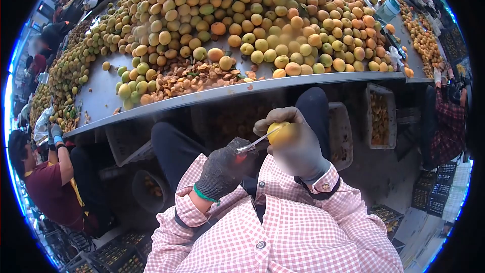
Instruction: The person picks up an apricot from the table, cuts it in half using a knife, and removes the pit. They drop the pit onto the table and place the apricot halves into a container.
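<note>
My left hand [225, 168], in a dark knit glove with a green cuff, is closed around a small knife [258, 142] with a thin metal blade. A bit of red shows at its grip. The blade reaches right and touches a yellow apricot [281, 134]. My right hand [298, 146], in a grey glove, is wrapped round that apricot; part of this hand is blurred. Both hands are over my lap, just this side of the metal table's edge [202, 97]. Beyond the edge lies a heap of brown apricot pits and scraps [194, 81].
A large pile of apricots [227, 5] covers much of the table. Below stand a white crate [341, 136], a crate of orange pieces [380, 116] and a bucket [150, 190]. Co-workers sit at left [55, 187] and right [447, 121].
</note>
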Available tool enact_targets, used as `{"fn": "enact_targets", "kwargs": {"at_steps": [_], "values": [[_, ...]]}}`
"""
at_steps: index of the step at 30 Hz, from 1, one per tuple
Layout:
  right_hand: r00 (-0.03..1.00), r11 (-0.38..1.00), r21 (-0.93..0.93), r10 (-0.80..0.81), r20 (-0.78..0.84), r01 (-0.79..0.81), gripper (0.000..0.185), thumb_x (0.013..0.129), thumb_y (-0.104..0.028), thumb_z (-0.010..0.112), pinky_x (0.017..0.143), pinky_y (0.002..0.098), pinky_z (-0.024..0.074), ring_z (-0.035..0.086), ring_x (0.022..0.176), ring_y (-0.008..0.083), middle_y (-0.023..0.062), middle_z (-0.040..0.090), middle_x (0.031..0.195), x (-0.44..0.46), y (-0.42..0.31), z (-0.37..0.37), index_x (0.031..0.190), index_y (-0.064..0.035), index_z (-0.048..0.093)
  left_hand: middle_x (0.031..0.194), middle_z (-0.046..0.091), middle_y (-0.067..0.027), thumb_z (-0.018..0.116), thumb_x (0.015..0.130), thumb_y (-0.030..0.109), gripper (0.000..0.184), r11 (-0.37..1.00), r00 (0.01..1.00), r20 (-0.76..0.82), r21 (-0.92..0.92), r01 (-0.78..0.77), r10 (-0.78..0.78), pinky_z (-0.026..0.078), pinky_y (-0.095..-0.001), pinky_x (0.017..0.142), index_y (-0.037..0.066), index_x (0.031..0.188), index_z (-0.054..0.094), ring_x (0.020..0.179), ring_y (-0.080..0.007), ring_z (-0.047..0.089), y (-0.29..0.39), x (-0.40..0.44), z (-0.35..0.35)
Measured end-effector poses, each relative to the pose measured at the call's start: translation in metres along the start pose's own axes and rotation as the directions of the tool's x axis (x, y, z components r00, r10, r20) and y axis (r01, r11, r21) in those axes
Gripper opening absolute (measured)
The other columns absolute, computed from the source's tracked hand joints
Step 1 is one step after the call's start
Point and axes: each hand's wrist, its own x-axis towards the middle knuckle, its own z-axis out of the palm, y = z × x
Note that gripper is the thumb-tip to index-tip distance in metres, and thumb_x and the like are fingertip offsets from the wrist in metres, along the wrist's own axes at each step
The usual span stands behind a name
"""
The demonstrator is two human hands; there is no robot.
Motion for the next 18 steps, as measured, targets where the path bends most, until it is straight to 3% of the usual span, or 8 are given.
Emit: {"fn": "enact_targets", "kwargs": {"at_steps": [2, 4, 6, 9, 13, 15, 18], "values": [[0.995, 0.997, -0.003, -0.077, 0.058, 0.077, 0.052, 0.070, 0.016, 0.066, 0.094, 0.0304, 0.0473, 0.056, 0.110, 0.0184, 0.0120, 0.054, 0.120, 0.003, 0.003, 0.002, 0.112, -0.0077, 0.048, 0.086, 0.066, -0.0150, 0.063, 0.083, 0.015, 0.020, 1.000, 1.000, 0.010, 0.022, -0.004, 0.004, 0.052, -0.0378, 0.063, 0.009, 0.103, 0.063, 0.077, -0.0345, 0.065, 0.002, 0.001, -0.001], [0.995, 0.994, 0.058, -0.092, -0.025, 0.094, 0.055, 0.067, 0.018, 0.066, 0.096, 0.0320, 0.0464, 0.056, 0.111, 0.0197, 0.0114, 0.056, 0.116, 0.003, -0.001, 0.017, 0.112, -0.0078, 0.048, 0.086, 0.066, -0.0152, 0.063, 0.084, 0.016, 0.021, 0.999, 1.000, 0.020, 0.044, -0.011, 0.010, 0.052, -0.0379, 0.063, 0.010, 0.103, 0.063, 0.077, -0.0342, 0.065, 0.005, 0.002, -0.002], [0.996, 0.995, 0.049, -0.093, 0.015, 0.092, 0.055, 0.066, 0.019, 0.066, 0.097, 0.0328, 0.0459, 0.056, 0.111, 0.0198, 0.0112, 0.057, 0.115, 0.003, 0.003, 0.011, 0.111, -0.0079, 0.048, 0.090, 0.064, -0.0140, 0.066, 0.080, 0.001, 0.019, 0.995, 0.998, 0.040, 0.089, 0.036, -0.040, 0.050, -0.0314, 0.069, 0.003, 0.099, 0.062, 0.080, -0.0294, 0.065, 0.008, 0.002, -0.003], [0.996, 0.995, 0.052, -0.082, 0.040, 0.080, 0.055, 0.066, 0.020, 0.065, 0.099, 0.0341, 0.0452, 0.057, 0.110, 0.0199, 0.0110, 0.058, 0.113, 0.001, 0.006, 0.011, 0.110, -0.0081, 0.048, 0.091, 0.064, -0.0152, 0.065, 0.079, 0.001, 0.021, 0.992, 0.999, 0.021, 0.119, -0.035, 0.033, 0.051, -0.0332, 0.068, 0.003, 0.099, 0.062, 0.082, -0.0321, 0.065, 0.005, 0.003, -0.003], [0.996, 0.996, 0.031, -0.083, 0.036, 0.082, 0.055, 0.065, 0.021, 0.064, 0.101, 0.0354, 0.0437, 0.058, 0.108, 0.0196, 0.0103, 0.058, 0.111, 0.002, 0.006, 0.012, 0.108, -0.0085, 0.048, 0.091, 0.064, -0.0159, 0.065, 0.079, 0.001, 0.022, 0.992, 0.998, 0.034, 0.120, 0.040, -0.044, 0.051, -0.0347, 0.067, 0.004, 0.101, 0.063, 0.081, -0.0338, 0.065, 0.008, 0.002, -0.002], [0.994, 0.994, 0.063, -0.096, 0.055, 0.093, 0.054, 0.065, 0.020, 0.064, 0.102, 0.0360, 0.0426, 0.058, 0.108, 0.0192, 0.0100, 0.058, 0.110, 0.003, 0.007, 0.012, 0.108, -0.0086, 0.048, 0.078, 0.065, -0.0161, 0.061, 0.084, 0.018, 0.021, 0.974, 0.997, 0.026, 0.211, -0.077, 0.073, 0.051, -0.0416, 0.058, 0.010, 0.103, 0.061, 0.069, -0.0349, 0.064, 0.004, 0.003, -0.001], [0.986, 0.985, 0.115, -0.138, 0.093, 0.127, 0.054, 0.065, 0.019, 0.065, 0.105, 0.0374, 0.0398, 0.059, 0.106, 0.0187, 0.0095, 0.059, 0.108, 0.008, 0.009, 0.011, 0.108, -0.0088, 0.048, 0.078, 0.065, -0.0163, 0.060, 0.084, 0.017, 0.021, 0.986, 0.999, 0.038, 0.162, -0.038, 0.032, 0.051, -0.0435, 0.057, 0.010, 0.104, 0.060, 0.069, -0.0357, 0.064, 0.011, 0.008, -0.002]]}}
